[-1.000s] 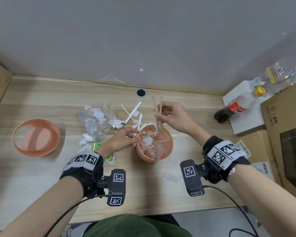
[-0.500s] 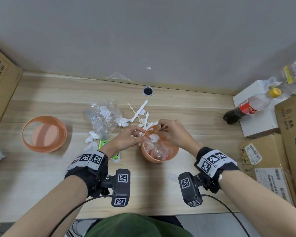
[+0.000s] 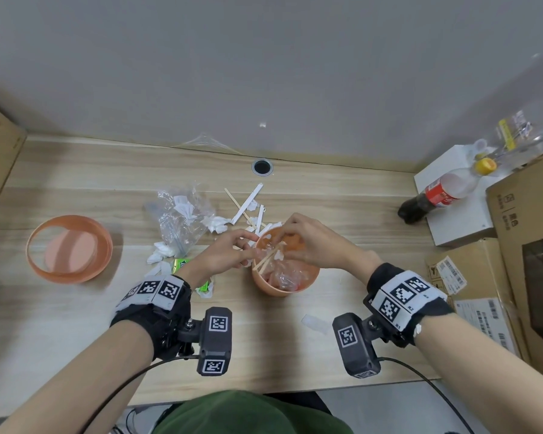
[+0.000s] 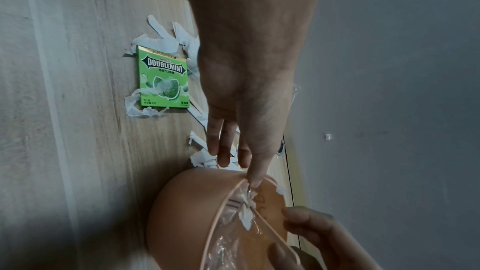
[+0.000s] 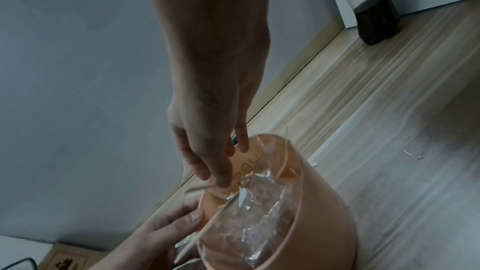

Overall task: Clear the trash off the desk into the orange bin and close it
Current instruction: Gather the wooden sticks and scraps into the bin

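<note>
While both hands point(image 3: 290, 244) hover loose-fingered over the orange bin point(image 3: 285, 285) mid-counter, sticks point(image 3: 268, 259) inside lean across its rim toward the left hand point(image 3: 224, 256), which holds nothing and is nearer the litter.

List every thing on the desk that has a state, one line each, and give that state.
Round orange plastic bin: open, upright, holding crumpled clear plastic and thin wooden sticks.
Round orange lid: off, lying on the desk far left of the bin.
Green Doublemint gum pack: flat on the desk, among white paper scraps.
Cola bottle with yellow cap: capped, nearly empty.
Left hand: fingers at the bin's rim.
Right hand: over the bin, grip unclear.
</note>
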The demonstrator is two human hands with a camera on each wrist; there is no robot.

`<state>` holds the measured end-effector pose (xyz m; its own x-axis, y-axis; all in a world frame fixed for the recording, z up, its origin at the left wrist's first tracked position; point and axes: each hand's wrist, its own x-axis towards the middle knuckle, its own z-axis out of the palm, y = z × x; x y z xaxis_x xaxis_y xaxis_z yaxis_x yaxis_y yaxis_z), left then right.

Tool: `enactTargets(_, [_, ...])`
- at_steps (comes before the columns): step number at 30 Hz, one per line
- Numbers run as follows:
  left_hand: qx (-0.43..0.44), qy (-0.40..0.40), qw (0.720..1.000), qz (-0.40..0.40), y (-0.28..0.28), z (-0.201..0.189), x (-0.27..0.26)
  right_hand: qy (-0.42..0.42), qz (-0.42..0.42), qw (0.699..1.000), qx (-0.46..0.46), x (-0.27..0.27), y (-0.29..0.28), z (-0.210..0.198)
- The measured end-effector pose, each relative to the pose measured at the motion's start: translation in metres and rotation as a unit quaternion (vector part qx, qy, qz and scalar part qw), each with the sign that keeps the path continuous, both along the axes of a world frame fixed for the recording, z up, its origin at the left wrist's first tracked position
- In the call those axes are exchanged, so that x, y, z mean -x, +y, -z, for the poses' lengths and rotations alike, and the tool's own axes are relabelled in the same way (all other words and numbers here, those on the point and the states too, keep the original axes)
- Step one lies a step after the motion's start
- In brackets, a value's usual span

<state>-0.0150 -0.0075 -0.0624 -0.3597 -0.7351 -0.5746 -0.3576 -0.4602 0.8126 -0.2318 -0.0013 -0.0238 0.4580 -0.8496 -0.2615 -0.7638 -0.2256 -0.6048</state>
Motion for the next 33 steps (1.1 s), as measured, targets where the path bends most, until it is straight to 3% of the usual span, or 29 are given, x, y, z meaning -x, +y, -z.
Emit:
enactTargets(5, [0.002, 0.003, 1.000, -0.005, 0.000, 0.001, 0.000, 0.005, 0.088, 0.996, 0.024, 0.020, 0.004, 0.006])
enactTargets(8, [0.016, 0.004, 1.000, -0.013, 0.000, 0.003, 0.000, -0.031, 0.210, 0.977, 0.036, 0.034, 0.011, 0.016])
enactTargets(12, [0.062, -0.018, 0.997, -0.036, -0.002, 0.006, -0.005, -0.026, 0.332, 0.942, -0.044, 0.060, 0.031, 0.047])
enactTargets(17, [0.078, -0.044, 0.994, -0.067, -0.001, 0.007, -0.017, 0.043, 0.304, 0.924, -0.227, 0.076, 0.081, 0.080])
enactTargets(20, [0.081, -0.051, 0.993, -0.069, 0.003, 0.005, -0.025, 0.060, 0.271, 0.917, -0.286, 0.066, 0.107, 0.091])
enactTargets(25, [0.084, -0.051, 0.993, -0.058, 0.014, -0.001, -0.036, 0.136, 0.171, 0.956, -0.198, 0.039, 0.127, 0.103])
enactTargets(31, [0.062, -0.049, 0.996, -0.041, 0.030, 0.000, -0.052, 0.185, 0.166, 0.949, -0.194, 0.030, 0.121, 0.121])
enactTargets(33, [0.055, -0.045, 0.997, -0.037, 0.034, 0.000, -0.056, 0.157, 0.202, 0.951, -0.174, 0.027, 0.112, 0.111])
